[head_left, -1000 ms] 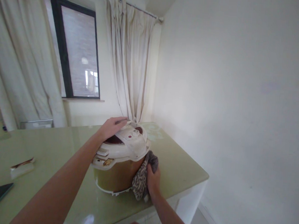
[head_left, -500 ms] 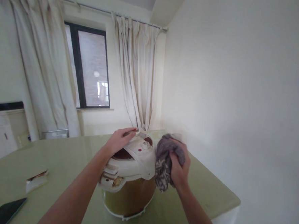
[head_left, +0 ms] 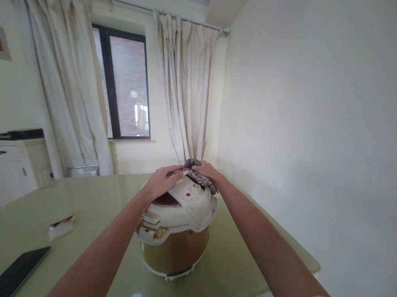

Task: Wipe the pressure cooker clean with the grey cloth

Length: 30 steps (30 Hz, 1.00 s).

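Observation:
What looks like an electric cooker (head_left: 179, 250), with a gold-brown body and a worn white plastic top, stands on the green table (head_left: 100, 214). My left hand (head_left: 164, 182) lies over the back left of its top, fingers wrapped over the rim and steadying it. In my right hand (head_left: 208, 170) is a bunched grey patterned cloth (head_left: 201, 180), pressed against the back right of the cooker's top. A red dot and a round white knob show on the white part. Fingertips of both hands are partly hidden behind the rim and cloth.
A dark tablet-like slab (head_left: 14, 271) and a small whitish packet (head_left: 61, 226) lie on the table at left. A white cabinet (head_left: 9, 164) stands beyond. Curtains (head_left: 189, 85) hang by the window, and a bare wall (head_left: 303, 128) rises at right.
My right hand has carried the cloth from the cooker's right side, up and over to the back of its top. My left hand stays on the rim. The view has shifted.

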Each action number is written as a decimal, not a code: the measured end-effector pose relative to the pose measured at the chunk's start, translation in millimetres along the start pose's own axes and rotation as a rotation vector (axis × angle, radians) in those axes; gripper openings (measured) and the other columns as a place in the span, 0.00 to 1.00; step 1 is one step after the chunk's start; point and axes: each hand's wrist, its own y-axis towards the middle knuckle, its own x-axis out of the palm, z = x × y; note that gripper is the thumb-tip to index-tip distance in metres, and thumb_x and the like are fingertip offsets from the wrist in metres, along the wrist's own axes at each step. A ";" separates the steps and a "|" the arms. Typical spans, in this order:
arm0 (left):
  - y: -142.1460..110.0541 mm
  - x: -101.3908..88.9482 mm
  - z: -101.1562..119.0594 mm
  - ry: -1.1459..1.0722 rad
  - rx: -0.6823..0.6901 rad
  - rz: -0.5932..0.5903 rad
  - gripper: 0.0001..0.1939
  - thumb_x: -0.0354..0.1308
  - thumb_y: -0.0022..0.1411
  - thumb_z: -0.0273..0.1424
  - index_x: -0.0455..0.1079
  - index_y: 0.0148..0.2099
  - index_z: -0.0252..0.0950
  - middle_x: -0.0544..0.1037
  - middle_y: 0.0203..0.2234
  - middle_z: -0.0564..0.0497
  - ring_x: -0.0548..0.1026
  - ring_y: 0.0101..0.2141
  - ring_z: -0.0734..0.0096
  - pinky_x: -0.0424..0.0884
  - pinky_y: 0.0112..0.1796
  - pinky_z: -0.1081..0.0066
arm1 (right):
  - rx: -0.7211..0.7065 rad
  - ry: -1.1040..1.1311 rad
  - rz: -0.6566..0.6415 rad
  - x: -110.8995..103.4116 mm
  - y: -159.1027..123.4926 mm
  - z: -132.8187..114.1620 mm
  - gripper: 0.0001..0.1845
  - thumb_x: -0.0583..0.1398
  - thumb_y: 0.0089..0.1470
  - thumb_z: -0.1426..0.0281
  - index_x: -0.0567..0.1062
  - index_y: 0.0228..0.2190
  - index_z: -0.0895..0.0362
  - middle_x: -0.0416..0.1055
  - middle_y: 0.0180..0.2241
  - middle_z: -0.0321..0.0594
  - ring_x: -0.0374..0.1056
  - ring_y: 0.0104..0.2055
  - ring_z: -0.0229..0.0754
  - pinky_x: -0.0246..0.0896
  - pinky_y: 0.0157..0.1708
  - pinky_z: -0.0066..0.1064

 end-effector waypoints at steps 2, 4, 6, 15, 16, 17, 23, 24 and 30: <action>0.0 0.0 1.3 0.001 -0.001 0.000 0.31 0.56 0.64 0.50 0.78 0.61 0.37 0.83 0.56 0.46 0.78 0.57 0.52 0.69 0.62 0.60 | -0.029 -0.024 -0.002 -1.5 -13.7 0.6 0.20 0.64 0.57 0.61 0.83 0.49 0.54 0.83 0.45 0.42 0.76 0.50 0.53 0.67 0.50 0.36; 0.2 0.5 2.2 -0.011 0.009 0.002 0.31 0.56 0.64 0.51 0.79 0.60 0.37 0.83 0.55 0.46 0.79 0.57 0.52 0.69 0.61 0.60 | -0.126 -0.052 0.023 -5.4 -31.3 0.1 0.20 0.64 0.58 0.59 0.83 0.50 0.52 0.82 0.48 0.41 0.75 0.51 0.53 0.67 0.52 0.37; 0.7 1.5 2.4 -0.018 0.017 0.013 0.31 0.56 0.64 0.52 0.79 0.59 0.37 0.84 0.53 0.45 0.80 0.55 0.52 0.71 0.60 0.60 | -0.250 -0.067 0.067 -13.6 -51.0 -0.7 0.20 0.64 0.59 0.58 0.83 0.50 0.51 0.81 0.50 0.42 0.75 0.52 0.52 0.66 0.54 0.38; 2.4 2.2 2.6 -0.017 0.021 -0.003 0.29 0.57 0.64 0.50 0.80 0.59 0.40 0.84 0.53 0.47 0.80 0.55 0.52 0.70 0.60 0.60 | -0.325 -0.194 -0.078 -42.6 -73.3 -20.7 0.18 0.60 0.62 0.61 0.82 0.49 0.52 0.82 0.49 0.42 0.76 0.50 0.50 0.66 0.53 0.38; 1.8 1.7 3.4 -0.018 0.013 -0.007 0.29 0.57 0.64 0.50 0.80 0.59 0.40 0.84 0.53 0.47 0.80 0.55 0.52 0.71 0.59 0.60 | -0.281 -0.241 -0.070 -37.0 -64.3 -23.2 0.19 0.60 0.62 0.60 0.81 0.51 0.51 0.81 0.51 0.43 0.75 0.52 0.51 0.66 0.53 0.39; 1.1 1.1 4.4 -0.019 0.010 -0.011 0.29 0.56 0.64 0.50 0.80 0.59 0.40 0.84 0.53 0.47 0.80 0.54 0.52 0.71 0.59 0.60 | -0.224 -0.281 -0.064 -30.4 -54.1 -25.3 0.20 0.60 0.62 0.59 0.80 0.53 0.51 0.80 0.52 0.44 0.75 0.53 0.53 0.66 0.54 0.40; -1.5 -0.1 7.9 0.001 0.020 -0.005 0.29 0.56 0.65 0.49 0.79 0.60 0.40 0.84 0.54 0.47 0.80 0.54 0.52 0.71 0.59 0.60 | -0.011 -0.288 -0.060 2.6 1.3 -26.3 0.22 0.60 0.61 0.58 0.81 0.53 0.49 0.80 0.53 0.48 0.75 0.55 0.59 0.66 0.53 0.44; -1.6 0.0 7.8 0.010 0.017 0.001 0.29 0.56 0.65 0.49 0.79 0.60 0.40 0.84 0.54 0.47 0.80 0.54 0.51 0.71 0.59 0.60 | -0.005 -0.273 -0.052 5.0 5.9 -25.0 0.22 0.61 0.60 0.58 0.81 0.53 0.50 0.81 0.52 0.48 0.75 0.55 0.59 0.66 0.53 0.43; -2.7 0.6 7.8 0.015 0.016 0.029 0.27 0.56 0.65 0.47 0.80 0.59 0.40 0.84 0.52 0.47 0.81 0.54 0.52 0.72 0.58 0.60 | -0.011 -0.170 -0.008 3.6 2.7 -12.2 0.22 0.61 0.61 0.57 0.82 0.51 0.53 0.82 0.49 0.46 0.76 0.54 0.56 0.67 0.51 0.39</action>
